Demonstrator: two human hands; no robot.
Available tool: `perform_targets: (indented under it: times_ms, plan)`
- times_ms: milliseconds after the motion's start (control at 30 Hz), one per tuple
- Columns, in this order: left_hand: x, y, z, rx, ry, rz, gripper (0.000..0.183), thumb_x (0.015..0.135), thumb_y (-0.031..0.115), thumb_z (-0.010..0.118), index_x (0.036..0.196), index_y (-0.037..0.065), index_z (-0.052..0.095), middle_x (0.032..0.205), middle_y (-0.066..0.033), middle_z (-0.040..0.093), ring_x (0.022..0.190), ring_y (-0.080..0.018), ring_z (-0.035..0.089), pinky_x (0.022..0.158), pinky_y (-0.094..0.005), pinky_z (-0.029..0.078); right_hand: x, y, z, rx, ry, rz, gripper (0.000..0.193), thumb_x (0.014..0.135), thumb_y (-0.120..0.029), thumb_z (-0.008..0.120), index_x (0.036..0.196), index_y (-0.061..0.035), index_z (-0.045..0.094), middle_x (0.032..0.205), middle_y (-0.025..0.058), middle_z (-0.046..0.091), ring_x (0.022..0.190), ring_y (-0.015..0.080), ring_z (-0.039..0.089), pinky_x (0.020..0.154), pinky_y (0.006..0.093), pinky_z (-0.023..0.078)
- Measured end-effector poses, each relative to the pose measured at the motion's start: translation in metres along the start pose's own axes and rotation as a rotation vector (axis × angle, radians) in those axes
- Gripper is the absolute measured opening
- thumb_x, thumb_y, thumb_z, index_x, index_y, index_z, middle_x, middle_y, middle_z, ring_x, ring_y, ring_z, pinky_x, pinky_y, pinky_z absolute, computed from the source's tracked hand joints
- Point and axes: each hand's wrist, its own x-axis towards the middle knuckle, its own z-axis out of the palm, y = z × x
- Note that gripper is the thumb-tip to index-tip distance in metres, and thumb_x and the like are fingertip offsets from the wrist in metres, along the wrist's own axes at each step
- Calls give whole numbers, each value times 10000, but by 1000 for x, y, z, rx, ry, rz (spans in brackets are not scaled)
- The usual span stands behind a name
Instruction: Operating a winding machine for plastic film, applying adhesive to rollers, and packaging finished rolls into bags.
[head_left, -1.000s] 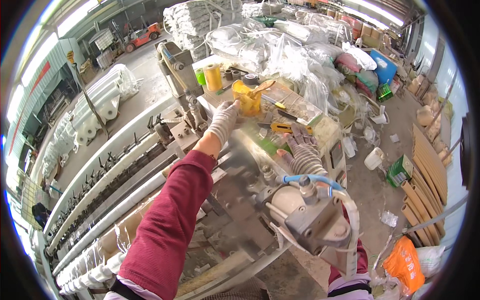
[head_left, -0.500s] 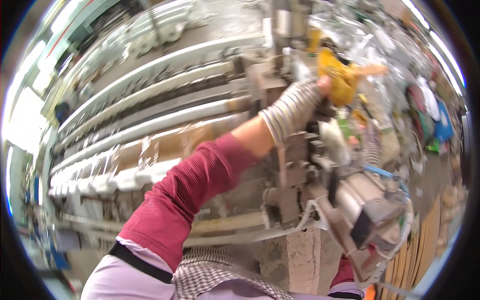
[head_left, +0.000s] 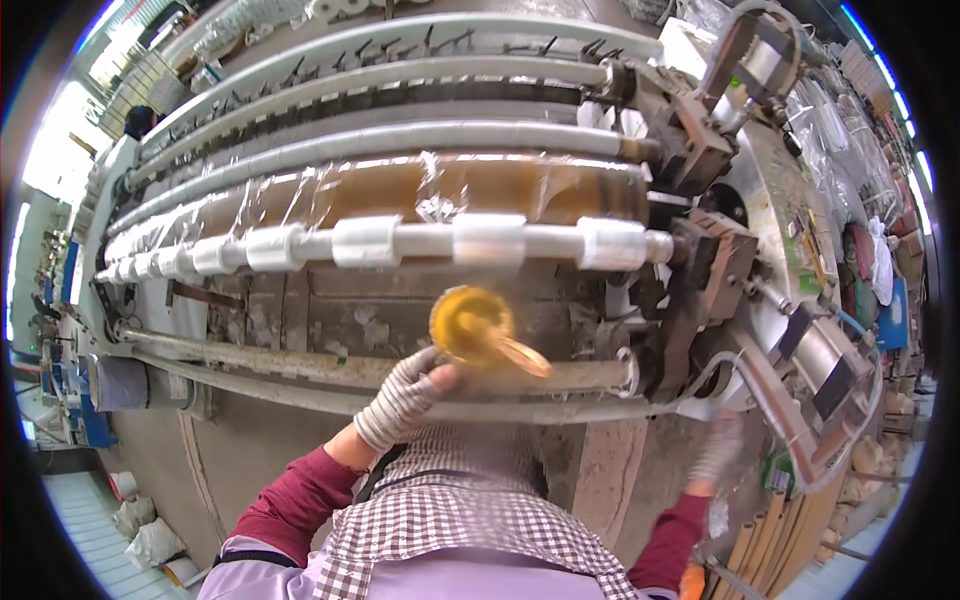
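My left hand [head_left: 405, 400], in a white-and-grey striped glove with bare fingertips, is closed on a yellow round thing [head_left: 462, 312]. A tan, blurred strip or handle [head_left: 522, 355] sticks out of it towards the right; its exact kind cannot be made out. The hand is in front of the machine's near rails, below a roller with white sleeves [head_left: 490, 240]. My right hand [head_left: 718, 450], gloved alike, hangs low by the machine's right end, near a metal cylinder [head_left: 835, 358]. Motion smears its fingers, so I cannot tell whether they hold anything.
A long roller machine stretches across the view, with a brown roll under clear film [head_left: 380, 192]. A near lower rail [head_left: 300, 362] runs in front of me. Bundled plastic film [head_left: 850, 150] lies at the far right. Long cardboard-coloured strips [head_left: 760, 540] stand at the lower right.
My left hand has come back from the machine's right end to the middle in front of me, with the yellow thing. My view has shifted, and the right hand now shows.
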Motion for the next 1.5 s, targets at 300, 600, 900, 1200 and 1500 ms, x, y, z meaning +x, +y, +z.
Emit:
perform_targets:
  times_ms: [300, 600, 900, 1200, 1500]
  plan:
    - [-37, -93, -149, -25, 144, -69, 361, 909, 289, 569, 1167, 38, 536, 908, 25, 578, 776, -68, 540, 709, -228, 449, -245, -220, 231, 130, -994, 23, 564, 762, -241, 729, 1253, -94, 497, 1119, 139, 607, 1067, 232, 558, 922, 349, 448]
    - [-45, -102, -169, -3, -9, 18, 313, 913, 282, 564, 1116, 44, 549, 851, 48, 550, 723, -48, 483, 682, -211, 427, -293, -263, 290, 101, -964, -173, 262, 796, -168, 681, 1017, -36, 633, 995, 96, 664, 925, 191, 629, 816, 303, 495]
    - [-39, -97, -182, 67, -76, -117, 416, 912, 260, 559, 1238, 11, 493, 1149, -90, 573, 1015, -133, 492, 889, -247, 398, -301, -317, 273, -104, -780, -604, 138, 791, -101, 614, 906, -34, 649, 846, 137, 642, 774, 289, 618, 714, 348, 500]
    - [-57, -45, -165, 312, -58, 160, 197, 913, 187, 541, 1009, 16, 558, 771, 42, 515, 682, -93, 439, 615, -251, 409, -270, -366, 238, -57, -939, -228, 105, 800, -117, 633, 846, -24, 653, 715, 96, 637, 634, 151, 596, 592, 272, 479]
    - [-17, 71, -67, -70, -139, 54, 370, 905, 283, 575, 1182, 39, 549, 829, 48, 529, 719, -42, 493, 678, -208, 453, -166, -394, 166, 229, -799, -137, 86, 796, -83, 629, 812, -2, 653, 703, 29, 624, 659, 65, 567, 596, 201, 453]
